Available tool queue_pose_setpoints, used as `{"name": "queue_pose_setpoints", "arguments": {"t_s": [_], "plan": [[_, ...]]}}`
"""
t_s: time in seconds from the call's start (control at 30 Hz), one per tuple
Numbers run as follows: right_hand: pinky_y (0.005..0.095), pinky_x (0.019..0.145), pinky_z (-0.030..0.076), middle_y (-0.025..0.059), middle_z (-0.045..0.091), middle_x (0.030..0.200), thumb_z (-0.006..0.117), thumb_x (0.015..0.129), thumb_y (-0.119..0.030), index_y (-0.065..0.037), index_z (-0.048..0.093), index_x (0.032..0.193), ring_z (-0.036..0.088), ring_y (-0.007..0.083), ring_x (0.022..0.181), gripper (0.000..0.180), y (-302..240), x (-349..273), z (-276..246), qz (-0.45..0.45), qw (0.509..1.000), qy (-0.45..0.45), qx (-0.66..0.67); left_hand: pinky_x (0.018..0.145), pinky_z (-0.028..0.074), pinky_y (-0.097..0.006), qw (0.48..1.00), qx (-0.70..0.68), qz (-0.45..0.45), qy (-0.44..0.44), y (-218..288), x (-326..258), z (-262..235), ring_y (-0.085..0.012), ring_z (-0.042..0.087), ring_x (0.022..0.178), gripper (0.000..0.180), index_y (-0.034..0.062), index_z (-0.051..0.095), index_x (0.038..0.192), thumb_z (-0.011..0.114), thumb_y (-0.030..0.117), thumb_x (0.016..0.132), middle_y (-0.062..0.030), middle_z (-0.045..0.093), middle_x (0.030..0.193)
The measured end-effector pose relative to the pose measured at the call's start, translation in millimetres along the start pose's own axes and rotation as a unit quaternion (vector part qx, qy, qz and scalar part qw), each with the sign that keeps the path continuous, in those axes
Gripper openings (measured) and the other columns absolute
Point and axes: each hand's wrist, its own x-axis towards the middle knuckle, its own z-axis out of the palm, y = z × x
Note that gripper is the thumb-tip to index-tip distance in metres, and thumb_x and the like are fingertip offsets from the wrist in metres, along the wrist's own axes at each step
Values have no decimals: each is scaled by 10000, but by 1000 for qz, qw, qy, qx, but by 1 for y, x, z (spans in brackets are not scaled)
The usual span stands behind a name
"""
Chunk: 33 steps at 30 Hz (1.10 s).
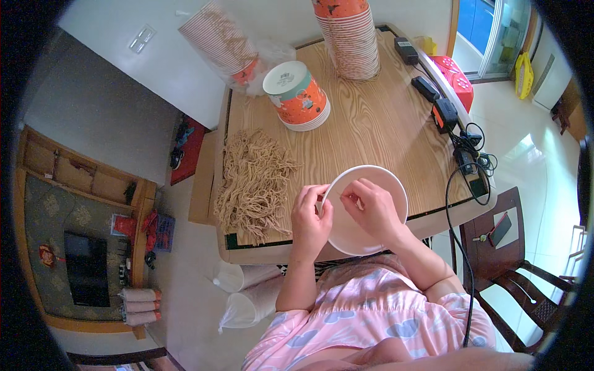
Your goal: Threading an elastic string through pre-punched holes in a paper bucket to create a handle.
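A white paper tub (349, 240) is tilted at the near edge of the table, its open mouth facing me. My left hand (311, 219) grips its left rim, fingers outside and thumb at the edge. Inside the mouth, my right hand (374, 209) is closed in a pinch close to the left wall. What those fingertips hold is too small to make out. A loose heap of tan cords (257, 185) lies left of the tub. Beyond it, a short stack of orange printed paper tubs (302, 105) stands upside down.
A tall stack of tubs (354, 52) rises at the table's back, and a plastic-wrapped stack (224, 46) leans at back left. Black power adapters (444, 115) and tangled cables (479, 154) line the right edge. A dark wooden chair (495, 247) stands right.
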Motion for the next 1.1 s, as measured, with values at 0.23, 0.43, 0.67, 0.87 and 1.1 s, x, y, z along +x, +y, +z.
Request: {"name": "queue_pose_setpoints", "arguments": {"t_s": [0.23, 0.43, 0.67, 0.87, 1.1], "plan": [[405, 604, 462, 122, 560, 757, 598, 768, -130, -49, 544, 800, 578, 315, 713, 103, -4, -1, 0, -21, 1000, 5, 4, 629, 445, -314, 1000, -4, -7, -1, 1, 0, 0, -234, 556, 779, 250, 28, 574, 988, 547, -36, 748, -104, 563, 903], [399, 610, 466, 123, 567, 766, 601, 764, -121, -48, 546, 800, 583, 314, 716, 98, -5, 0, 0, -18, 1000, 4, -1, 662, 455, -325, 1000, -8, -25, -7, 2, -1, -2, -247, 562, 807, 253, 30, 578, 993, 542, -34, 750, -109, 565, 910], [402, 611, 468, 128, 571, 777, 603, 757, -104, -47, 550, 807, 583, 320, 722, 92, -1, 3, 0, -6, 1000, 20, -3, 726, 459, -355, 1000, 6, -11, -10, 1, -2, -3, -273, 564, 840, 275, 34, 577, 1026, 538, -17, 758, -118, 564, 916], [330, 557, 446, 98, 554, 724, 620, 756, -82, -32, 558, 795, 558, 243, 625, 88, -3, 1, 1, -37, 999, 18, -14, 738, 461, -353, 1000, -1, -7, -7, 0, -3, -3, -272, 566, 851, 280, 32, 575, 1034, 536, -16, 761, -121, 565, 923], [406, 618, 463, 116, 558, 759, 598, 774, -134, -50, 547, 800, 574, 313, 726, 102, -6, -2, -1, -25, 999, -8, -27, 738, 463, -350, 1000, -5, -12, -13, 1, -3, -4, -271, 570, 851, 284, 27, 570, 1035, 534, -26, 758, -122, 565, 925]]}}
